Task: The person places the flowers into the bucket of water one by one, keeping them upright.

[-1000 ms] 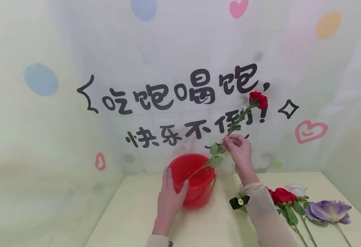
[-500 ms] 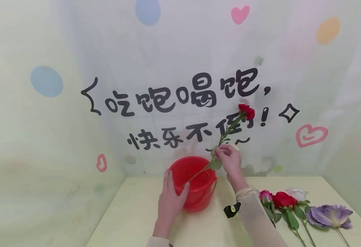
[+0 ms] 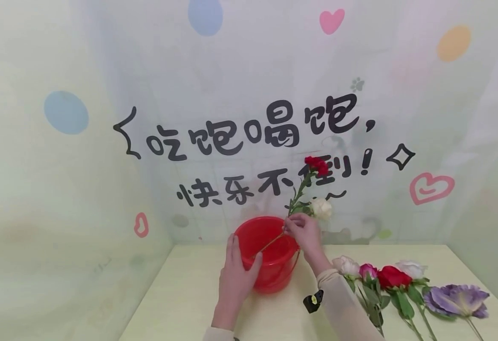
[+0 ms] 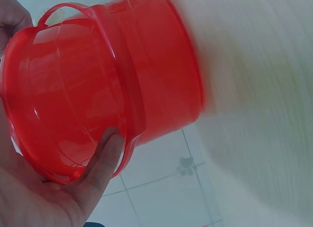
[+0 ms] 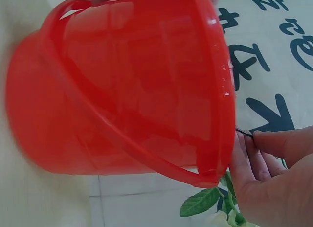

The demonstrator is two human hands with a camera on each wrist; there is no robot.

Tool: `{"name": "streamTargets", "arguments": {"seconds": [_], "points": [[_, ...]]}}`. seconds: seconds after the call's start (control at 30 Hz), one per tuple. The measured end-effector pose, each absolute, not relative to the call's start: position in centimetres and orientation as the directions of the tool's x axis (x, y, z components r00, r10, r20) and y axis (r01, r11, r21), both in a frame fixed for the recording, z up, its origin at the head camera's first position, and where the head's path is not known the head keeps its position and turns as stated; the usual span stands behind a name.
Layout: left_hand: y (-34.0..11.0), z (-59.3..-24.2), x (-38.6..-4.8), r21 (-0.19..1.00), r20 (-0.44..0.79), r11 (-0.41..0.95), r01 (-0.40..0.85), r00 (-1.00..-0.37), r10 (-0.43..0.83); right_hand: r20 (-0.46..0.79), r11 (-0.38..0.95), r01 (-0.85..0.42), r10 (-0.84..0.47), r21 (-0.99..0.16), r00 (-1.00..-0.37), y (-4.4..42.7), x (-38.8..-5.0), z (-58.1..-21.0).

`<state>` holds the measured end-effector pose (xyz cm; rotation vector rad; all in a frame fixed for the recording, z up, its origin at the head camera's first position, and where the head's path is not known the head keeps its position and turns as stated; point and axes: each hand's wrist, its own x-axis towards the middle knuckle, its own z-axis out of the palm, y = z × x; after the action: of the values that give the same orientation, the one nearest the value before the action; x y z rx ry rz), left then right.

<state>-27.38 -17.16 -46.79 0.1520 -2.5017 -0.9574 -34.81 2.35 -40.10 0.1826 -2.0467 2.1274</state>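
A red plastic bucket [image 3: 270,277] stands on the table, tilted slightly in the head view. My left hand [image 3: 234,282] holds its near left side, and the left wrist view shows the thumb [image 4: 105,161] lying along the outer wall. My right hand [image 3: 305,237] pinches the stem of a red carnation [image 3: 316,166] above the bucket's right rim. The carnation leans up to the right, its lower stem inside the bucket. A white rose [image 3: 321,208] with leaves shows just behind the right hand; its stem is hidden. In the right wrist view, green leaves [image 5: 200,201] hang beside the rim.
On the table [image 3: 181,293] to the right lie several flowers: a pale rose [image 3: 346,266], a pink one [image 3: 368,271], a red rose [image 3: 394,277], a white one [image 3: 411,269] and a purple bloom [image 3: 457,300]. A printed wall sheet [image 3: 240,71] rises behind the bucket.
My right hand has moved down and left toward the rim with the carnation, whose stem has slid deeper into the bucket. The white rose has come into view. My left hand stays on the bucket.
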Motion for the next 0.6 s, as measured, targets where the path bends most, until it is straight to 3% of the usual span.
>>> {"name": "streamTargets", "arguments": {"seconds": [0.3,0.6], "points": [[-17.13,-46.71,-27.42,0.65,0.383,0.758,0.06,-0.887,-0.258,0.269,0.025,-0.269,0.016,-0.963,-0.963,1.76,-34.79,-40.64],[-17.08,-46.61,-27.25,0.66,0.372,0.75,0.052,-0.889,-0.266,0.247,0.18,-0.255,-0.069,-0.95,-0.967,2.09,-34.76,-40.39]]}}
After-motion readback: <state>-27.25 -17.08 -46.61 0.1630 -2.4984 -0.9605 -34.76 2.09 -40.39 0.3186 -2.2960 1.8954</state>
